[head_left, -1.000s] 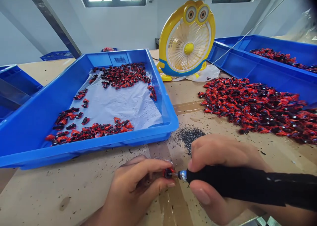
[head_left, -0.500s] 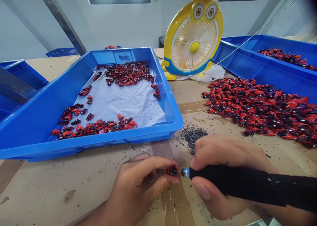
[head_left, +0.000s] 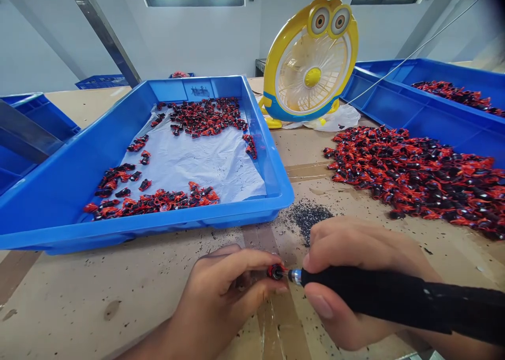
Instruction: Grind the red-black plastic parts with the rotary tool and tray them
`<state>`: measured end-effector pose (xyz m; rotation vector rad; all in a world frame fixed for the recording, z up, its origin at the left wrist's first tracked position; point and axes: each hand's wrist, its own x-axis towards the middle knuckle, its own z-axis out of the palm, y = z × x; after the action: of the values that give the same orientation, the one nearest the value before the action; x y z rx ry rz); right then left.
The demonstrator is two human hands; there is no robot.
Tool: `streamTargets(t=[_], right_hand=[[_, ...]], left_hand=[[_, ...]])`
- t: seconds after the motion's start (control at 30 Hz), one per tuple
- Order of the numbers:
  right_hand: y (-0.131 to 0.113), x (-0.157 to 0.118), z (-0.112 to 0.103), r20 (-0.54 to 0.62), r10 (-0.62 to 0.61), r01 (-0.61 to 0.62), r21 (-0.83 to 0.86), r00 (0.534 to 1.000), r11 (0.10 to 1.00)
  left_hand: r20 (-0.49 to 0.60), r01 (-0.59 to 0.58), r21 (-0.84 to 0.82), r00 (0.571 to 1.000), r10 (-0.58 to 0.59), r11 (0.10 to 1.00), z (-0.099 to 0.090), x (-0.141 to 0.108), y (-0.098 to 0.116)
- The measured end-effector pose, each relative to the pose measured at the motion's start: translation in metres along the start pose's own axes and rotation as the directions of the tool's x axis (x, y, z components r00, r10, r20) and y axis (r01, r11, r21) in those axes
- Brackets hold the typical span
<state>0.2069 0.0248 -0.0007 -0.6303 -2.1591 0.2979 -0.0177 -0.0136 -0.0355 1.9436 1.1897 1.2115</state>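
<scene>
Between five and six o'clock from the middle of the view, a small red-and-black part (head_left: 274, 271) sits at the fingertips of the left hand (head_left: 219, 291). Thumb and forefinger are brought together on it in a pinch, separated only by the part itself, while the other fingers curl behind. Taking that part as the centre of the dial, the left hand lies toward eight o'clock and the right hand (head_left: 355, 244) toward three, so the left is the nearer, being in contact. The right hand is wrapped firmly about a black pen-shaped tool (head_left: 366, 291), thumb below and forefinger above, near its silvery collar. The tool's long axis runs from about four o'clock in to the part, and its thin tip meets the part's dark round end; whether it goes inside is too small to tell. That round end seems turned toward the camera and a little to the tool's side; the fingers hide the rest, so the part's own long axis cannot be read. Black crumbs (head_left: 307, 218) lie near, at one o'clock, a heap of similar parts (head_left: 406, 170) farther off at two, and a blue tray (head_left: 236, 217) toward ten.
</scene>
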Motion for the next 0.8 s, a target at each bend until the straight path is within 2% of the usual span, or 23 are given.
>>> streamTargets(t=[0.3, 0.47, 0.8], right_hand=[[-0.0036, 0.0008, -0.0006, -0.049, 0.003, -0.005, -0.041, 0.999, 0.999], [-0.0056, 0.0005, 0.0015, -0.086, 0.029, -0.032, -0.033, 0.996, 0.999], [-0.0055, 0.0064, -0.0007, -0.044, 0.031, -0.032, -0.019, 0.999, 0.999]], left_hand=[[-0.010, 0.018, 0.002, 1.000, -0.018, 1.000, 0.0002, -0.0010, 0.0017], [0.028, 0.056, 0.004, 0.998, -0.057, 0.998, 0.0001, -0.0023, -0.0005], [0.078, 0.087, 0.021, 0.993, -0.088, 0.996, -0.0013, -0.0042, -0.0010]])
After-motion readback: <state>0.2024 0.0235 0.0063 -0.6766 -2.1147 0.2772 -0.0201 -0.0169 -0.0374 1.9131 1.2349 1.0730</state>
